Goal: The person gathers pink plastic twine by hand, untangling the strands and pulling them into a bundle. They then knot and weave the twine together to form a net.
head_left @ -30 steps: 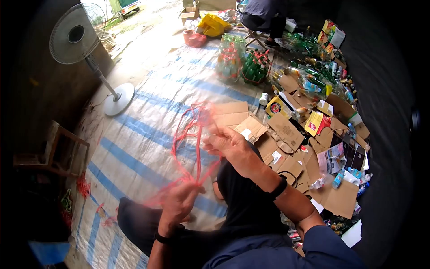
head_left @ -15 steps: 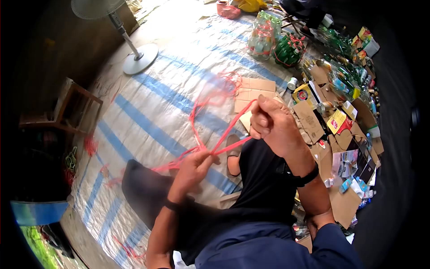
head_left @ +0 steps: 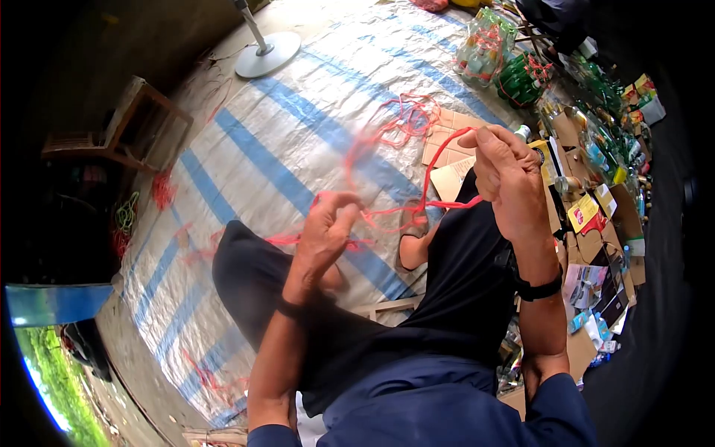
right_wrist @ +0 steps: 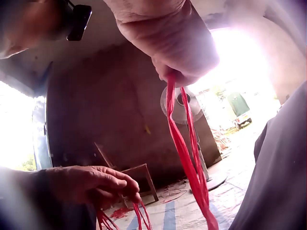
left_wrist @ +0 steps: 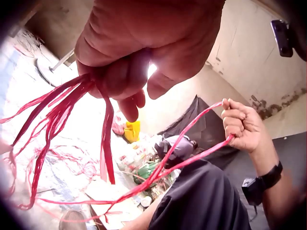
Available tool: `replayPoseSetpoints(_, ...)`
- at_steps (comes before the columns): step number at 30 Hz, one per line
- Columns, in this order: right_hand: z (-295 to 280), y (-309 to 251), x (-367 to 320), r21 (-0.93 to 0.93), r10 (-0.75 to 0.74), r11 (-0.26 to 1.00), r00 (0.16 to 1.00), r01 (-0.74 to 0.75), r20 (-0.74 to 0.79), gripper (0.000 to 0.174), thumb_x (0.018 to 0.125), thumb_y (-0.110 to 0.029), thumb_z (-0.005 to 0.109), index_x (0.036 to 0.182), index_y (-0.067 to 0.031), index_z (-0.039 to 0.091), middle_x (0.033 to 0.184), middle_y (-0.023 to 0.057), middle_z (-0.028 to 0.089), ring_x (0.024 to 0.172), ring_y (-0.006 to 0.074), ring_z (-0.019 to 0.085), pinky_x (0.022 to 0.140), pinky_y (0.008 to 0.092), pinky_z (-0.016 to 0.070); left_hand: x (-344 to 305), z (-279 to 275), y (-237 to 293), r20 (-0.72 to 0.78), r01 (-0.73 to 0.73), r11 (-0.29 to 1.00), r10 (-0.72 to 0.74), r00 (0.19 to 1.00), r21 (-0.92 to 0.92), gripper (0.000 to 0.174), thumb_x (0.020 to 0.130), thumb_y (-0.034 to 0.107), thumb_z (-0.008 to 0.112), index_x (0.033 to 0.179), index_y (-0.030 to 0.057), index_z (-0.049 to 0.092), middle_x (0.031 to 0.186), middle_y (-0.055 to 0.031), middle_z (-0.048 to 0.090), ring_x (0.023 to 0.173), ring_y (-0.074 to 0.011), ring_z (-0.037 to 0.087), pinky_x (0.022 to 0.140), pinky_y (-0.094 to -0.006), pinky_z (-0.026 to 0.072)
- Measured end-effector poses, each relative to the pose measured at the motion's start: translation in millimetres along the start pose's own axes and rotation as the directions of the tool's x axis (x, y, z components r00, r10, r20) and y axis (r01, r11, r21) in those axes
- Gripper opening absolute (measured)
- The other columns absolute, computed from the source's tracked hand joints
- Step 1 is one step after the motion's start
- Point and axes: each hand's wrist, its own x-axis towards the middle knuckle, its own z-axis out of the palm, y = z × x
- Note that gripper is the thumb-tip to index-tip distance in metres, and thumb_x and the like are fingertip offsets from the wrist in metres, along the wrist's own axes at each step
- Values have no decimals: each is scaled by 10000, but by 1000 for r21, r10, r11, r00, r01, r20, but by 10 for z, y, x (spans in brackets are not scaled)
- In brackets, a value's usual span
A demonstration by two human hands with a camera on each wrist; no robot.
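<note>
Red plastic twine (head_left: 427, 179) runs between the two hands in front of the person's knees. My right hand (head_left: 510, 175), raised over the right knee, grips a loop of it in curled fingers; both strands of the loop (right_wrist: 184, 148) hang from that fist in the right wrist view. Lower and to the left, my left hand (head_left: 328, 231) pinches a bunch of loose red strands (left_wrist: 60, 108), which droop from its fingers in the left wrist view. A tangled heap of the same twine (head_left: 406, 123) lies beyond the hands on the striped sheet.
The blue-and-white sheet (head_left: 246, 153) covers the floor. Flattened cardboard (head_left: 450, 179) and a pile of bottles (head_left: 596, 153) lie right. Bundled clear bottles (head_left: 485, 48) and green bottles (head_left: 521, 80) stand ahead. A fan base (head_left: 268, 56) and wooden chair (head_left: 138, 123) are left.
The head view has tilted down and turned left. Both hands have moved up in view; the right hand has drawn the twine loop rightward, away from the left hand.
</note>
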Motion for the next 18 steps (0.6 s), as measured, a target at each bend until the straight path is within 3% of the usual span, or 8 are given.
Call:
replayPoseSetpoints(1, 12, 42, 12, -40, 14, 999, 1000, -13, 28, 246, 1034, -177, 532, 975, -9, 701, 600, -119, 365, 497, -19, 271, 435, 199, 192, -22, -64, 44, 17, 40, 999, -40, 999, 5, 184, 1004, 124, 535, 1106, 15, 642, 978, -26, 669, 949, -100, 575, 880, -254, 445)
replayPoseSetpoints(4, 104, 166, -20, -53, 69, 997, 994, -64, 89, 225, 1026, -155, 550, 985, -9, 716, 607, -125, 382, 505, -22, 283, 445, 197, 195, -82, -163, 113, 6, 37, 995, -37, 999, -98, 197, 1011, 137, 527, 1123, 13, 630, 974, -33, 671, 945, -107, 577, 878, -259, 448)
replayPoseSetpoints(5, 138, 219, -20, -76, 88, 994, 992, -81, 93, 223, 1024, -158, 553, 989, -11, 717, 610, -122, 394, 503, -20, 289, 448, 194, 202, -85, -185, 95, 6, -3, 998, 4, 1000, -65, 210, 1016, 143, 517, 1152, 13, 609, 966, -34, 669, 850, -80, 539, 801, -235, 446)
replayPoseSetpoints(8, 178, 396, -32, -90, 145, 987, 984, -135, 108, 207, 1014, -162, 566, 983, -23, 716, 614, -118, 423, 492, -16, 309, 444, 184, 227, -132, -200, 286, 23, 65, 993, -63, 998, -102, 225, 1020, 151, 506, 1182, 18, 587, 966, -32, 669, 779, -52, 491, 739, -210, 424)
replayPoseSetpoints(9, 219, 439, -48, -52, 197, 980, 973, -192, 123, 205, 1008, -170, 573, 969, -28, 715, 611, -115, 429, 489, -15, 315, 437, 185, 235, -131, -203, 310, 31, 43, 997, -41, 999, -63, 256, 1009, 126, 485, 1235, 22, 549, 982, -42, 665, 673, -29, 435, 653, -191, 398)
replayPoseSetpoints(12, 307, 643, -124, -1, 306, 951, 940, -309, 154, 208, 991, -198, 588, 935, -38, 709, 596, -101, 445, 475, -10, 336, 420, 187, 257, -167, -191, 434, 81, 38, 991, -28, 996, -127, 327, 969, 93, 456, 1281, 25, 521, 989, -57, 655, 589, -21, 368, 567, -183, 355)
replayPoseSetpoints(16, 498, 1007, -315, 61, 447, 881, 869, -468, 213, 223, 989, -215, 576, 956, -38, 708, 586, -92, 444, 463, -2, 325, 411, 207, 242, -215, -153, 531, 81, 44, 989, -33, 996, -143, 420, 916, 77, 434, 1330, 23, 483, 986, -85, 648, 540, -16, 299, 511, -173, 306)
replayPoseSetpoints(18, 582, 1177, -425, 111, 477, 851, 843, -514, 248, 240, 998, -231, 563, 984, -44, 714, 589, -93, 429, 464, 4, 315, 410, 218, 224, -223, -185, 496, 153, 166, 950, -129, 980, -266, 472, 887, 102, 431, 1350, 18, 465, 970, -106, 644, 538, -19, 293, 509, -168, 291)
